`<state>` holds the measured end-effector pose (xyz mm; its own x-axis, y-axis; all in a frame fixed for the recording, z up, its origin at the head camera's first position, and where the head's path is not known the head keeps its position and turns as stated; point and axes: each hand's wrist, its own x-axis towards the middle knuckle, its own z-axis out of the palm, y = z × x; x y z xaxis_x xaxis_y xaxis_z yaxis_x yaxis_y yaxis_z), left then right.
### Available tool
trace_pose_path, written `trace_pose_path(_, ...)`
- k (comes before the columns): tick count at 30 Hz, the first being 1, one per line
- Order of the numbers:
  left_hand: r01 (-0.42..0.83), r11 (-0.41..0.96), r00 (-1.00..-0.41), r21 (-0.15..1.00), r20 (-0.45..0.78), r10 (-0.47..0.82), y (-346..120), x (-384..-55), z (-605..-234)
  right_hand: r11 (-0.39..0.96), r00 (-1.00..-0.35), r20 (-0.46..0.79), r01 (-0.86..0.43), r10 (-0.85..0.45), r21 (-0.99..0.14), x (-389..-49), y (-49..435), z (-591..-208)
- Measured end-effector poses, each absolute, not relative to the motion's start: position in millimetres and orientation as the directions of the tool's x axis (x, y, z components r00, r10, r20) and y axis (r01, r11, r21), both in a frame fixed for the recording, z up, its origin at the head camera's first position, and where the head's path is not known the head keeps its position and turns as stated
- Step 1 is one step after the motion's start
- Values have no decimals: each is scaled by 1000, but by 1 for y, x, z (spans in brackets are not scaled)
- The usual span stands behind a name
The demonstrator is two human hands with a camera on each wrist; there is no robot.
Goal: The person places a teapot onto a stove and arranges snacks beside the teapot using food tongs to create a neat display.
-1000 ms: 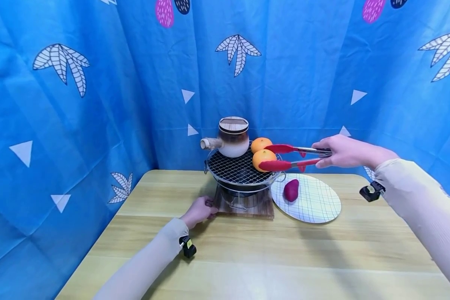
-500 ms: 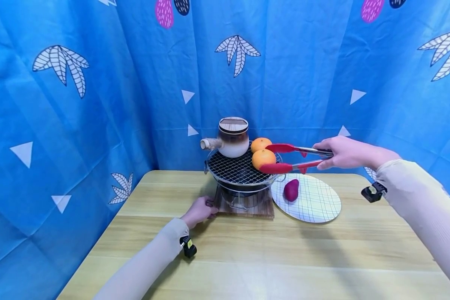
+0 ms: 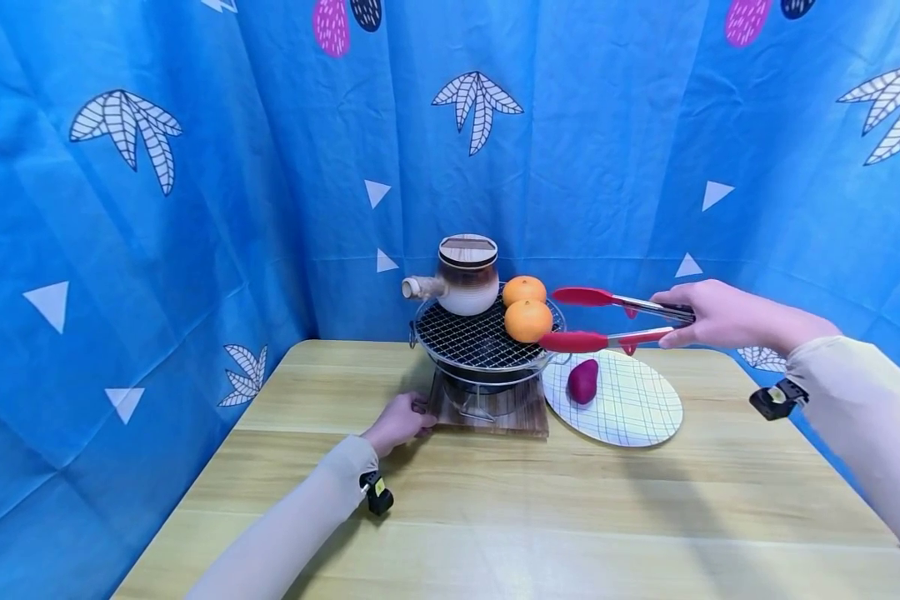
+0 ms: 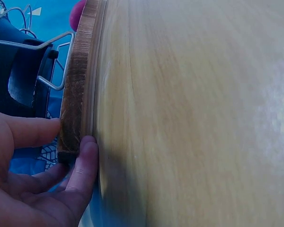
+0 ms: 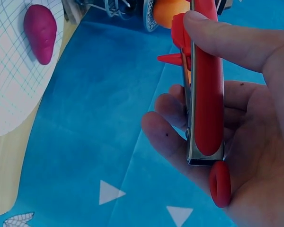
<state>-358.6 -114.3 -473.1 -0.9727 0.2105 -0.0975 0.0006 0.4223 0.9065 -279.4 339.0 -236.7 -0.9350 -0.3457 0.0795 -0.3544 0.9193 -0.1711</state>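
Observation:
My right hand (image 3: 727, 314) holds a pair of red-tipped tongs (image 5: 208, 94) by the handles, their arms spread with nothing between the tips. Those tips hover just right of two oranges (image 3: 528, 321), which sit together on the black mesh of a round grill (image 3: 465, 337). Low on the left, my left hand (image 3: 399, 423) pinches the corner of the dark wooden board (image 4: 75, 90) under the grill, thumb on one face and fingers on the other. A lidded pot (image 3: 468, 279) with a side handle stands at the back of the mesh.
To the right of the grill lies an oval white plate (image 3: 641, 404) with a grid pattern, bearing a purple-red sweet-potato-shaped piece (image 3: 582, 382). Blue patterned curtains (image 3: 600, 167) hang behind and beside the light wooden table (image 3: 495, 517).
The tongs have drawn back to the right with my right hand, away from the oranges, which remain on the grill. My left hand stays at the board's corner.

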Motion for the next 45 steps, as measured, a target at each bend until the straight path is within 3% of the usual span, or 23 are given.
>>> trace_pose_path(24,11,422,-977,906,-81,199,-114,-355,-471,947,-966,53,-258,-252,-193,-263,389,-280)
trace_pose_path(45,1,411,-975,911,-91,204,-113,-353,-470,937,-963,-43,-249,-267,-246,-262,404,-321)
